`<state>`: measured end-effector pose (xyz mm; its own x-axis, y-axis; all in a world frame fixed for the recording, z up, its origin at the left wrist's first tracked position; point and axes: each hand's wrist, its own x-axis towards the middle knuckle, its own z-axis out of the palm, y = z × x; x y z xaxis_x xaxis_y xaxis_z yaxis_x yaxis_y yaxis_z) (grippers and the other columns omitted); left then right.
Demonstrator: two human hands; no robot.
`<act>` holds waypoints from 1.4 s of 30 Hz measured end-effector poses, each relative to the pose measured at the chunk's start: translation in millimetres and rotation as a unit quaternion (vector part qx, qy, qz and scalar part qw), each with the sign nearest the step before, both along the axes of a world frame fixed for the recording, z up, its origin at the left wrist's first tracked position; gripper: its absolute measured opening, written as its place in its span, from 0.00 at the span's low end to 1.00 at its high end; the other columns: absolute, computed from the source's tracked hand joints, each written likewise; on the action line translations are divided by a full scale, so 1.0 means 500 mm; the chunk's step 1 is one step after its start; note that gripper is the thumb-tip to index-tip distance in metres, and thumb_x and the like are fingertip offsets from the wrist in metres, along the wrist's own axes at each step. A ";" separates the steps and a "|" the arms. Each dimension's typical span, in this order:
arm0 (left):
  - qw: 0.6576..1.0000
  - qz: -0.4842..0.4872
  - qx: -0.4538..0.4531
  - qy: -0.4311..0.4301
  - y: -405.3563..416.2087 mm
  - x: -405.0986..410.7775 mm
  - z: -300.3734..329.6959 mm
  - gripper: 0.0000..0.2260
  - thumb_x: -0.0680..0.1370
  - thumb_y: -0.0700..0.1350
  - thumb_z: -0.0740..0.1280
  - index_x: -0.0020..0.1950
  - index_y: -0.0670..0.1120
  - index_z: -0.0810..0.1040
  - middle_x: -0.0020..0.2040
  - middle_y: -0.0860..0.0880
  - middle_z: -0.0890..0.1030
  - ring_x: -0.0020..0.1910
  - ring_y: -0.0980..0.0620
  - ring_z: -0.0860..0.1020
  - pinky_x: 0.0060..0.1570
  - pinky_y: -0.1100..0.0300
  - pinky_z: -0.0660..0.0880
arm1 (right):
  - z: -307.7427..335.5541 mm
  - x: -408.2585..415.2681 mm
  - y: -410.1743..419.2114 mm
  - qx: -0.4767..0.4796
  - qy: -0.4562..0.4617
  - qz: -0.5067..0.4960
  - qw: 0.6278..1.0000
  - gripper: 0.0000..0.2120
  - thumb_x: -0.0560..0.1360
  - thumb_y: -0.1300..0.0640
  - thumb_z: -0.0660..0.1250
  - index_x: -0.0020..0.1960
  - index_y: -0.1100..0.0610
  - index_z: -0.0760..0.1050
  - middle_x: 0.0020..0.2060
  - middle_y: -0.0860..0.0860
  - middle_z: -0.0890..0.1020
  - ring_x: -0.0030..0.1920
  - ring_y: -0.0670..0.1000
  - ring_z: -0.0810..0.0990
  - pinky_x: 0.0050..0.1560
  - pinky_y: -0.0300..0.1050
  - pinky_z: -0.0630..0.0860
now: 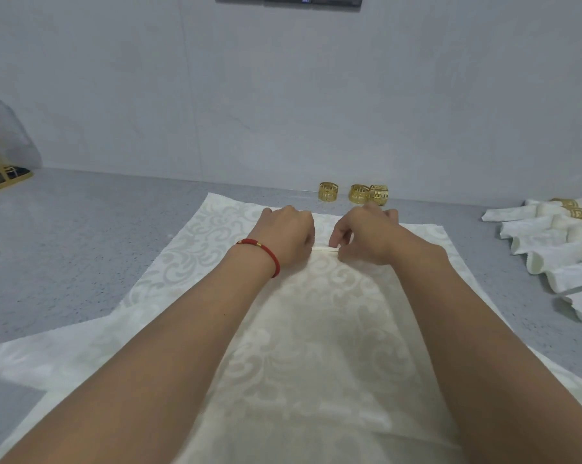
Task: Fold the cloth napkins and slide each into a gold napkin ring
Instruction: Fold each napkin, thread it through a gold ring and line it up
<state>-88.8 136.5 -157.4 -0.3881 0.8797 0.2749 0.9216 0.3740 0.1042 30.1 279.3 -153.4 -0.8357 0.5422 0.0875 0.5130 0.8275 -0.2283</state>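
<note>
The left hand [287, 234] and right hand [366, 234], fingers curled, pinch a narrow folded edge [326, 250] of the napkin [316, 329]; that fold runs 9 to 3 o'clock. The napkin lies flat, its long axis from 6 to 12 o'clock. At 12 o'clock stand 3 gold rings [353, 192]. At 3 o'clock lie ringed napkins [557, 242]. The tabletop [81, 236] is speckled grey, against a pale grey wall [282, 95].

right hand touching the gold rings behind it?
Cannot tell. In the head view the right hand overlaps the nearest gold napkin ring; neither contact nor gap shows.
</note>
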 end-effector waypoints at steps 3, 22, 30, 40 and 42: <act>0.994 0.039 0.077 -0.074 0.003 -0.010 -0.016 0.11 0.77 0.46 0.65 0.57 0.54 0.81 0.51 0.49 0.81 0.54 0.46 0.76 0.46 0.57 0.67 | 0.006 0.012 0.000 -0.051 0.028 0.013 0.998 0.07 0.74 0.52 0.68 0.43 0.44 0.85 0.47 0.45 0.85 0.56 0.54 0.77 0.54 0.49 0.61; 0.998 -0.015 0.032 -0.047 -0.025 0.008 -0.004 0.09 0.75 0.38 0.67 0.50 0.49 0.83 0.43 0.54 0.78 0.48 0.50 0.77 0.45 0.56 0.71 | 0.015 0.045 -0.043 0.074 0.010 0.056 0.996 0.09 0.74 0.64 0.66 0.45 0.49 0.75 0.42 0.43 0.78 0.48 0.51 0.76 0.52 0.49 0.65; 0.988 -0.030 -0.042 0.146 -0.059 0.057 -0.005 0.13 0.73 0.31 0.61 0.38 0.49 0.72 0.37 0.51 0.69 0.40 0.47 0.72 0.42 0.54 0.61 | -0.041 0.112 -0.078 0.051 0.114 0.035 0.992 0.12 0.78 0.60 0.62 0.53 0.50 0.84 0.51 0.46 0.82 0.55 0.51 0.78 0.59 0.54 0.73; 0.962 0.040 0.193 -0.189 -0.078 0.036 -0.042 0.09 0.76 0.40 0.69 0.44 0.55 0.81 0.43 0.48 0.83 0.46 0.50 0.78 0.53 0.55 0.76 | -0.072 0.083 -0.064 -0.012 0.202 -0.049 0.978 0.06 0.77 0.54 0.72 0.50 0.54 0.86 0.48 0.51 0.86 0.53 0.55 0.82 0.55 0.56 0.78; 0.976 0.038 0.156 -0.145 -0.073 0.031 -0.046 0.09 0.77 0.39 0.67 0.38 0.50 0.79 0.39 0.47 0.78 0.42 0.47 0.74 0.49 0.54 0.74 | -0.069 0.084 -0.063 0.012 0.183 -0.049 0.982 0.04 0.78 0.52 0.71 0.49 0.51 0.84 0.47 0.47 0.84 0.54 0.54 0.79 0.56 0.54 0.74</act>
